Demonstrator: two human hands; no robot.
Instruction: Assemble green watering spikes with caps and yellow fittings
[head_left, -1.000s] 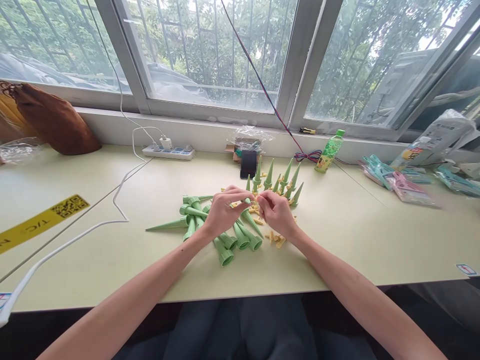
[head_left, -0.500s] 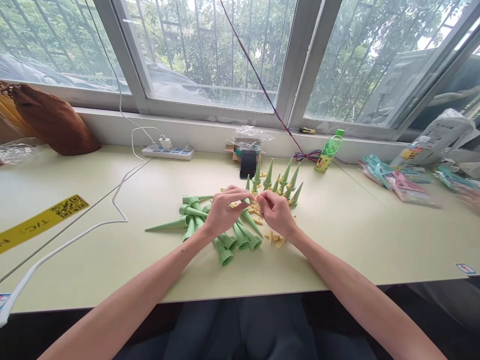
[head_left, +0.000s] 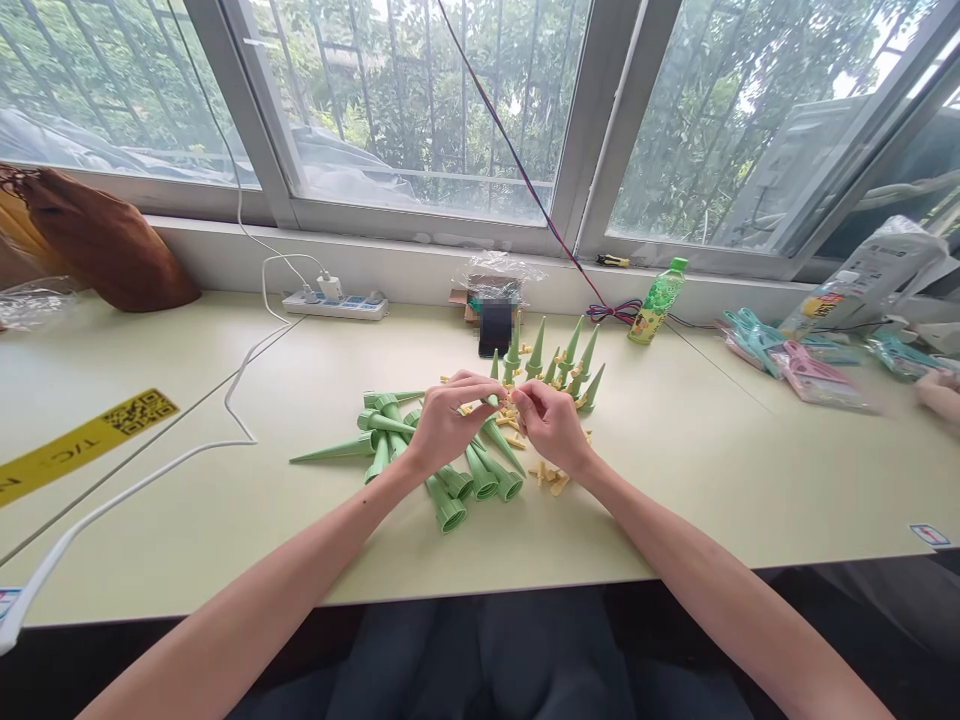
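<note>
My left hand (head_left: 444, 425) is closed around a green cone spike (head_left: 498, 440) that slants down to the right. My right hand (head_left: 553, 426) pinches a small yellow piece (head_left: 512, 402) at the spike's upper end, fingertips of both hands almost touching. Under my left hand lies a heap of green spikes (head_left: 420, 462) on their sides. Loose yellow pieces (head_left: 550, 478) are scattered below my right hand. Behind my hands several green spikes (head_left: 564, 364) stand upright with yellow pieces on them.
Pale green table (head_left: 225, 500) under a window. A power strip (head_left: 335, 304) with white cables at back left, a brown bag (head_left: 105, 240) far left, a black phone (head_left: 495, 328), a green bottle (head_left: 656, 301), packets of coloured clips (head_left: 795, 360) at right. Another person's hand (head_left: 941, 392) at the right edge.
My hands have hardly moved. Another person's hand has come further into view at the right edge.
</note>
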